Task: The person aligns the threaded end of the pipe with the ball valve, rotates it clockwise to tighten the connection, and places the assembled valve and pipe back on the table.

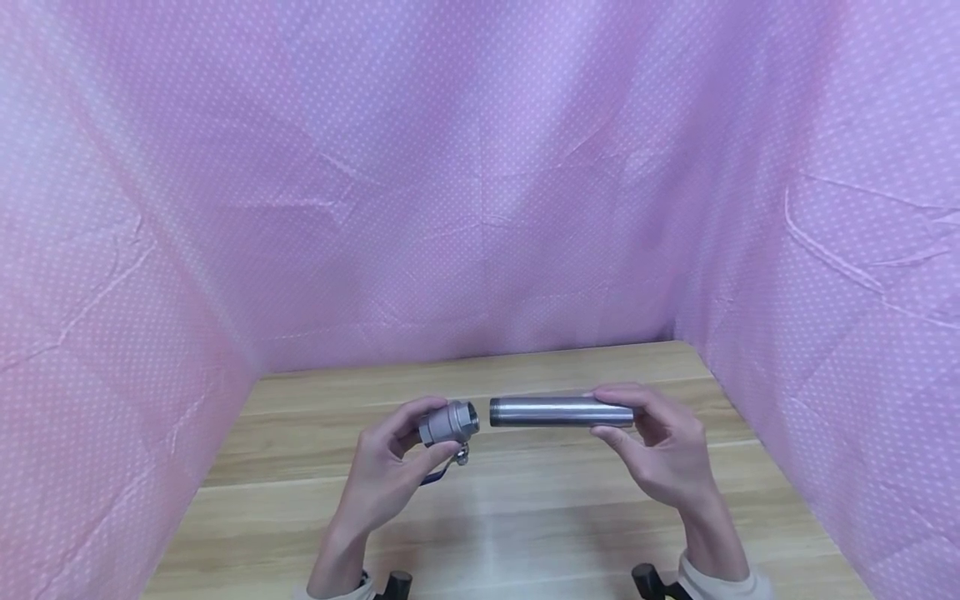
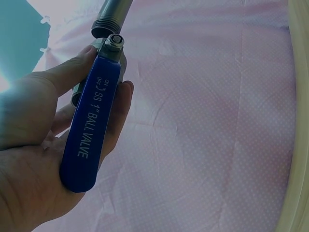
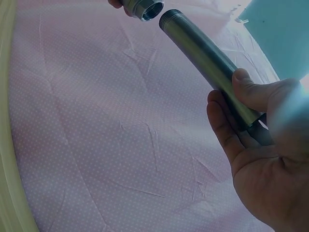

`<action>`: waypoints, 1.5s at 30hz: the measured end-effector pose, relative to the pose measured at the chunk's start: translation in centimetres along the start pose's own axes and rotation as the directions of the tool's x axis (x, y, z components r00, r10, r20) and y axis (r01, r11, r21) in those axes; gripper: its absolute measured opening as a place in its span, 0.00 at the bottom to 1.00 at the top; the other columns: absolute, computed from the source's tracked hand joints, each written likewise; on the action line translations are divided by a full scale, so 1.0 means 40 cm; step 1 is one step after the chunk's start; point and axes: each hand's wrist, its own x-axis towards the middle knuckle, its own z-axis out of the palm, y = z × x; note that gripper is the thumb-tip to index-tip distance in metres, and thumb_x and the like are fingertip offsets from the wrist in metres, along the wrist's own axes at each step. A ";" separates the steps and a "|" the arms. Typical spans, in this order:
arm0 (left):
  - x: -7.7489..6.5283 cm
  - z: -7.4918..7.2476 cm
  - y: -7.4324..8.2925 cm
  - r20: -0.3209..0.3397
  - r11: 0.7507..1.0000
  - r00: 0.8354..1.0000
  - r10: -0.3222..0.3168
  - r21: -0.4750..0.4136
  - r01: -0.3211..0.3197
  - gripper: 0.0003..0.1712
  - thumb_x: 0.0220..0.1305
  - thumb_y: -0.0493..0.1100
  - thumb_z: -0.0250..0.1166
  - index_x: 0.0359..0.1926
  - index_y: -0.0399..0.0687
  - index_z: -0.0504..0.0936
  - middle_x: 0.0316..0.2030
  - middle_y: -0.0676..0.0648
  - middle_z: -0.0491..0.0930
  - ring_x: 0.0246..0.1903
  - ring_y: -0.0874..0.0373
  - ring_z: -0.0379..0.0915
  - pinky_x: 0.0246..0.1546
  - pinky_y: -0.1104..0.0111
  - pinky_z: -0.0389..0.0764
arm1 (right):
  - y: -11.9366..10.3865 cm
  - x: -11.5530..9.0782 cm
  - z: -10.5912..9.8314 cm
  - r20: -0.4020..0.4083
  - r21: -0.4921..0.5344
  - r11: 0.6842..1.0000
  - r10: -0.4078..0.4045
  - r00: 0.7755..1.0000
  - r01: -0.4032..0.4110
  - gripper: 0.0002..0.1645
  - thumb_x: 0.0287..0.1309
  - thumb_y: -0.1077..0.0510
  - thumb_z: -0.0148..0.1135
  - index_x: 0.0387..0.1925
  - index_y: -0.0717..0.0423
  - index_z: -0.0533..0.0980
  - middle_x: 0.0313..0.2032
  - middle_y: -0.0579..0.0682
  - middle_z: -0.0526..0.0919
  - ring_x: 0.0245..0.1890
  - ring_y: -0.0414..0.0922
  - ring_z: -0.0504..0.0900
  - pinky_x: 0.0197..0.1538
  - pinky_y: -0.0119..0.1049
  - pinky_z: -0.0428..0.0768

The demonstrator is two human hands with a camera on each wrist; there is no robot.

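My left hand (image 1: pixel 390 471) grips a steel ball valve (image 1: pixel 448 422) by its body, thumb on the near side and fingers behind. The valve's blue lever handle (image 2: pixel 91 125), printed "SS 1" BALL VALVE", lies over the palm in the left wrist view. Opposite, my right hand (image 1: pixel 667 446) pinches a metal pipe (image 1: pixel 555 412) near its right end, between thumb and fingers. The pipe's threaded end (image 3: pixel 170 17) faces the valve's open port (image 3: pixel 153 10), with a small gap between them. Both pieces are held above the table and roughly in line.
Below the hands is a wood-grain table (image 1: pixel 525 517). Pink dotted cloth (image 1: pixel 480 208) hangs behind it and on both sides. Dark camera mounts (image 1: pixel 397 585) show near the wrists at the lower edge.
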 end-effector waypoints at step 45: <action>0.005 -0.002 0.006 0.075 0.991 0.989 0.129 0.027 -0.131 0.31 0.62 0.26 0.82 0.66 0.39 0.86 0.58 0.36 0.92 0.55 0.62 0.89 0.64 0.70 0.94 | 0.006 -0.006 0.011 0.047 -0.014 1.000 0.012 0.999 -0.012 0.29 0.51 0.86 0.76 0.57 0.82 0.81 0.58 0.63 0.91 0.61 0.45 0.91 0.64 0.29 0.93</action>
